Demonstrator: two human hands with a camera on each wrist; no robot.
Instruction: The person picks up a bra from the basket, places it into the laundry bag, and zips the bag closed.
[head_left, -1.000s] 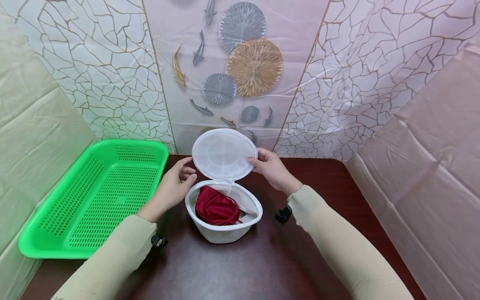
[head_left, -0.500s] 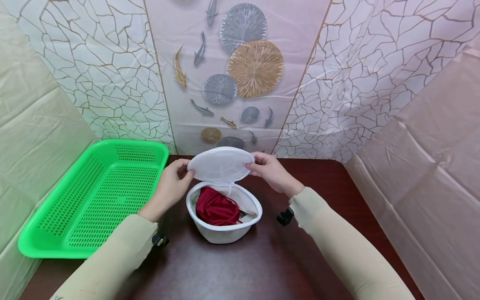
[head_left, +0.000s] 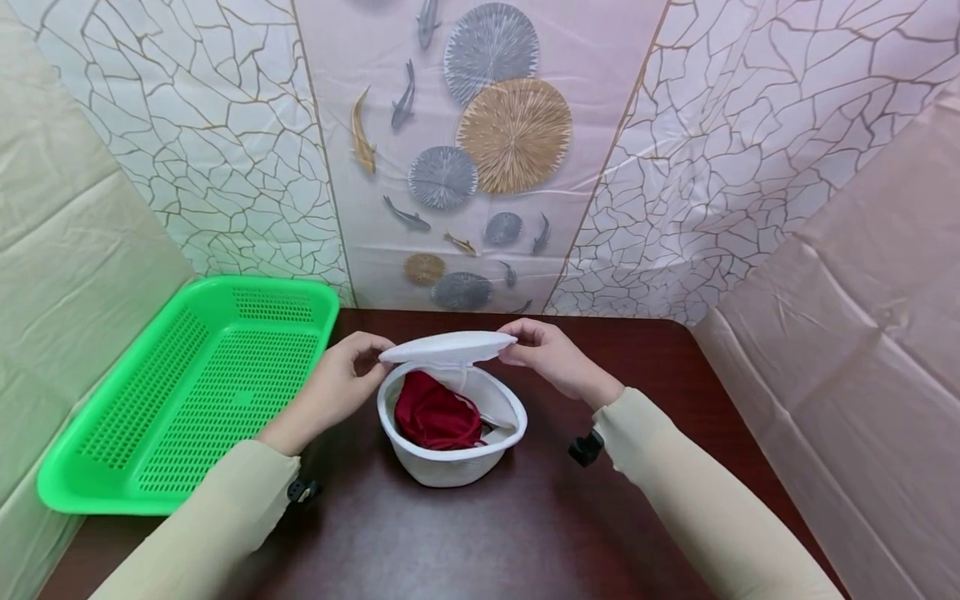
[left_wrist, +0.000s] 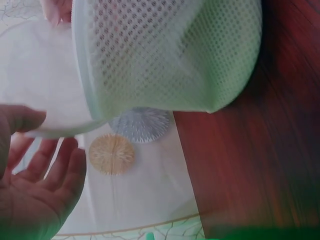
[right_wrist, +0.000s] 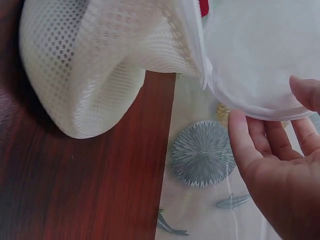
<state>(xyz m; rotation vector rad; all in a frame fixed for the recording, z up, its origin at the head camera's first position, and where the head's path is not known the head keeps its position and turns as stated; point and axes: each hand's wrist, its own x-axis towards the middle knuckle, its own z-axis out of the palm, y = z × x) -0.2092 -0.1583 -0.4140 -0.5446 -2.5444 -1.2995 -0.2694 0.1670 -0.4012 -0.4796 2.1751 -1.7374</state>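
A white mesh laundry bag (head_left: 450, 468) stands on the table with its round lid (head_left: 448, 346) hinged at the back and tilted partway over the opening. Inside lies a bunched dark red cloth (head_left: 435, 412) with thin straps, beside some white fabric. My left hand (head_left: 337, 379) pinches the lid's left edge between thumb and fingers; the left wrist view shows that hand (left_wrist: 45, 175) at the rim. On the other side my right hand (head_left: 553, 358) pinches the lid's right edge, its thumb over the rim and its fingers beneath in the right wrist view.
A green plastic basket (head_left: 322, 333) with slotted sides sits on the left of the dark reddish-brown table (head_left: 465, 550). Patterned sheets (head_left: 645, 250) hang behind the table, and plain beige sheets (head_left: 862, 275) line both sides.
The lid has tipped down and forward from nearly upright. My left hand, apart from the lid at first, has taken hold of its left edge; my right hand has lowered with it.
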